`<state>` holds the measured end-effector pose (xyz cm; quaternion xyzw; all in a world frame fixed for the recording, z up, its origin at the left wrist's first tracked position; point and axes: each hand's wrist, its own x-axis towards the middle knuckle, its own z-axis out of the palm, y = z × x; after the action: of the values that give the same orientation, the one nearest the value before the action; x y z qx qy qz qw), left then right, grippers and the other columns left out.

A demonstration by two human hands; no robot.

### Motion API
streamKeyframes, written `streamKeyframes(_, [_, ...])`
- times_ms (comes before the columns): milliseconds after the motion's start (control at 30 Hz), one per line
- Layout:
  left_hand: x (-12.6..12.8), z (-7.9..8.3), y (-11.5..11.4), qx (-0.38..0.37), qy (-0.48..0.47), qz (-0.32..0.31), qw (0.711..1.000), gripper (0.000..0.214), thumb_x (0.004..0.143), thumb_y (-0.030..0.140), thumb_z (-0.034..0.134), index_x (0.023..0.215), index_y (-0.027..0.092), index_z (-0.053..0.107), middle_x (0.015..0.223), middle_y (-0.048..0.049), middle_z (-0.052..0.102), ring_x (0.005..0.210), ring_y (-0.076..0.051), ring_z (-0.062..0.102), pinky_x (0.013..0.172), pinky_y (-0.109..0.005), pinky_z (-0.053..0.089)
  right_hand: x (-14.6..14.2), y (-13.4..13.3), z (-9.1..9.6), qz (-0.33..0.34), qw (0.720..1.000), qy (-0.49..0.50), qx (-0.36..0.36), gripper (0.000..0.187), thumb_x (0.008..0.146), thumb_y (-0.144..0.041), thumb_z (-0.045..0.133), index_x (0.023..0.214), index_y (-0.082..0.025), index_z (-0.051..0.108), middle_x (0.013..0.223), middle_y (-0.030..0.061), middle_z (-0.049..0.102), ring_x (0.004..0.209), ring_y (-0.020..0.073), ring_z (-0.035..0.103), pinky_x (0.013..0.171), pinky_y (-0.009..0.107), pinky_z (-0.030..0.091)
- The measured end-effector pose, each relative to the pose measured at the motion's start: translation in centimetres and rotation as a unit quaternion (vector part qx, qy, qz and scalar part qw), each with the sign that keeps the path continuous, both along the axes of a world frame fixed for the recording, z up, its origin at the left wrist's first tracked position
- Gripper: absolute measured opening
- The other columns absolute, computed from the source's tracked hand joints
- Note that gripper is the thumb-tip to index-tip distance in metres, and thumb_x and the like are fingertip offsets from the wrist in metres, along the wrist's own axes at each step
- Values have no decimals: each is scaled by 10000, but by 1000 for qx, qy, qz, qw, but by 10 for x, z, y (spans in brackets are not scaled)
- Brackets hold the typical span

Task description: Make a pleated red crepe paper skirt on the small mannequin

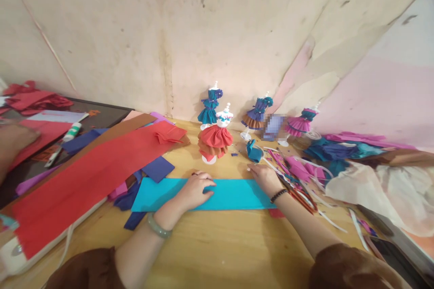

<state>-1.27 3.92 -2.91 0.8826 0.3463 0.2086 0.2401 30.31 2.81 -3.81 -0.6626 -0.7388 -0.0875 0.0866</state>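
- Light wooden tabletop (217,248) is extending up to a stained, pale wall (217,22).
- Turquoise fabric strip (233,194) is lying flat on the tabletop, lengthwise across the person's front, beneath both hands.
- Left hand (195,192) is resting on the strip left of its middle; its fingers are bending loosely, apart from the thumb, and are gripping nothing visible.
- Right hand (266,178) is reaching over the strip's right part to its far edge; thumb and forefinger are closing near each other. Whether they are pinching anything cannot be told.
- Pale green bangle (159,228) is encircling the left wrist; black beaded bracelet (278,196) is encircling the right.
- Miniature dress form with a red-and-brown ruffled skirt (217,137) is standing upright beyond the strip; three other dressed forms are standing farther back.
- Long red fabric strip (91,176) is lying diagonally to the left, near a glue stick (72,132).
- Sheer white fabric (383,194) is lying bunched at right.
- Another person's hand (20,140) is showing, blurred, at the left edge.
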Motion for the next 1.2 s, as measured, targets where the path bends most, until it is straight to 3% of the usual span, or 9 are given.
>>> streamKeyframes(167, [0,-1,1,-6,-2,-2,1000,250,804,207,712,1049,216,757,1098,-48,714,1081,-236,601,994,-382,441,-12,2,10,0,999,-44,-21,269,971,-208,474,1097,-183,710,1015,106,744,905,212,694,837,290,484])
streamKeyframes(367, [-1,-5,1,-3,-8,0,1000,251,798,210,704,1041,237,757,1091,-38,714,1079,-235,602,986,-373,444,-19,1,15,9,997,-72,-39,448,880,-53,476,1225,-244,689,1306,120,635,907,196,683,824,298,488])
streamKeyframes(500, [0,-5,2,0,-13,-1,1000,248,802,213,690,1038,248,757,1085,-36,715,1075,-234,606,984,-378,447,-16,4,15,13,997,-56,-42,597,852,-9,476,1380,-271,572,1161,111,695,907,198,688,815,286,501])
streamKeyframes(600, [0,-4,2,-1,-16,-1,1000,251,798,212,691,1037,247,758,1085,-38,717,1073,-236,607,984,-387,449,-14,10,13,0,999,-18,-29,697,845,-1,482,1492,-257,428,1004,104,716,819,203,700,741,275,512])
streamKeyframes(700, [0,-4,1,-3,-18,2,1000,254,792,199,694,1033,246,760,1080,-38,719,1075,-237,608,985,-385,450,-8,19,9,-17,999,44,-5,683,867,-64,511,1516,-232,377,1051,125,708,822,218,702,732,301,530])
streamKeyframes(800, [1,-4,1,-6,-22,4,1000,258,792,191,696,1036,243,760,1075,-41,721,1086,-236,608,987,-383,453,0,28,6,-42,991,123,12,644,866,-133,553,1489,-205,407,1088,126,711,836,217,708,745,328,553])
streamKeyframes(933, [1,-4,0,-10,-22,6,1000,256,794,186,699,1038,228,762,1076,-50,722,1093,-237,608,993,-383,452,10,35,1,-69,973,219,4,602,825,-202,605,1412,-138,490,937,89,740,687,186,711,629,295,563])
streamKeyframes(1033, [1,-3,0,-10,-22,4,1000,260,798,188,697,1048,220,760,1084,-54,721,1093,-236,607,995,-385,452,12,36,-3,-65,961,270,-1,609,777,-241,640,1365,-123,537,863,68,748,676,200,710,626,314,572])
streamKeyframes(1200, [0,-4,0,-6,-25,3,1000,255,804,197,696,1049,221,759,1084,-55,721,1090,-236,608,995,-390,451,8,37,-11,-39,940,339,-4,553,787,-148,505,1336,-155,574,860,67,782,780,228,746,732,369,601])
